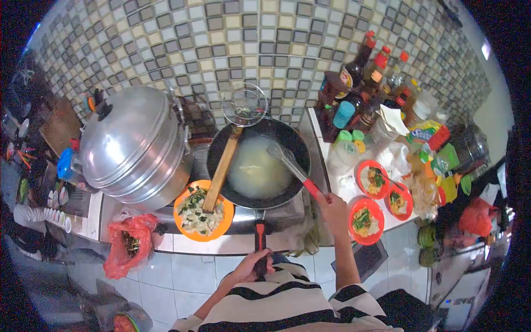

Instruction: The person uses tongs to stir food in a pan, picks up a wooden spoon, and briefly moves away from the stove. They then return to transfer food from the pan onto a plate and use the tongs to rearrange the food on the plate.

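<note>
My left hand [255, 266] is wrapped round the black and red handle of a dark wok [217, 160] on the stove. Cloudy, pale liquid [257, 166] fills the middle of the wok. In my right hand [334, 213] is the red grip of a pair of metal tongs [290, 162], whose head reaches into the wok at the liquid's upper right. A wire skimmer [220, 172] with a wooden handle lies across the wok's left side. Its handle end rests in an orange plate [180, 224] of chopped white and green food.
A large aluminium steamer pot [130, 146] stands left of the wok. A red plastic bag [116, 257] hangs at the counter's front edge. Right of the stove are several orange-red bowls of food [366, 221], sauce bottles [357, 66] and jars [343, 156]. Tiles cover the back wall [287, 50].
</note>
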Demonstrator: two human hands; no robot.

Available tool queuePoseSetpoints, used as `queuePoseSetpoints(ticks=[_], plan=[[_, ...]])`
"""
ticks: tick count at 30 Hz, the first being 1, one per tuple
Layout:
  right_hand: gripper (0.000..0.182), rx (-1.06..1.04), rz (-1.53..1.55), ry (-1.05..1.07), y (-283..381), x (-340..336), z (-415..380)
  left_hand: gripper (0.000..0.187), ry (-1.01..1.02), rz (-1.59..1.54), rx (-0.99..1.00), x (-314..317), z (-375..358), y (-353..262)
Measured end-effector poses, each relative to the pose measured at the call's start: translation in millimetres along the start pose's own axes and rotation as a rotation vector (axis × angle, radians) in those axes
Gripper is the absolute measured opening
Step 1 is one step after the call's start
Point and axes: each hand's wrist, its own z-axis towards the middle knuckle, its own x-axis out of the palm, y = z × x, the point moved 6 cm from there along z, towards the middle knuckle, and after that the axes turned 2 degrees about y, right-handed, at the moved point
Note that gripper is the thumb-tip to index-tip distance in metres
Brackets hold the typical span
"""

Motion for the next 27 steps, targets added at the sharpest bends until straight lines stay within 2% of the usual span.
queuePoseSetpoints(ticks=[2, 4, 6, 9, 11, 14, 15, 17, 20, 25, 27], plan=[[0.047, -0.062, -0.105, -0.079, 5, 11, 9, 0.031, 0.05, -0.038, 0.031, -6, -3, 1], [0.047, -0.044, -0.072, -0.032, -2, 28, 17, 0.034, 0.022, -0.023, 0.019, -6, -8, -1], [0.048, -0.024, -0.044, 0.017, -1, 38, 17, 0.038, 0.2, -0.101, 0.011, -12, -4, 5], [0.047, -0.125, -0.086, 0.079, 16, 41, 11, 0.04, 0.185, 0.04, 0.041, -18, -6, 2], [0.045, -0.201, -0.123, 0.154, 24, 42, 4, 0.041, 0.073, 0.181, -0.006, -9, -19, -7], [0.044, -0.152, -0.077, 0.279, 32, 31, -6, 0.04, 0.009, 0.262, 0.073, -24, -24, -12], [0.044, -0.156, -0.078, 0.285, 35, 27, -10, 0.044, -0.047, 0.32, 0.04, -21, -32, -17], [0.044, -0.172, -0.337, 0.28, 37, 17, -17, 0.046, -0.053, 0.353, 0.035, -15, -47, -27], [0.045, -0.166, -0.459, 0.249, 45, 3, -28, 0.049, -0.074, 0.413, 0.023, 4, -63, -40], [0.043, -0.13, -0.482, 0.187, 52, 1, -34, 0.049, -0.11, 0.482, 0.032, -1, -56, -37], [0.042, -0.13, -0.499, 0.136, 57, 7, -33, 0.046, -0.041, 0.437, 0.074, -12, -42, -27]])
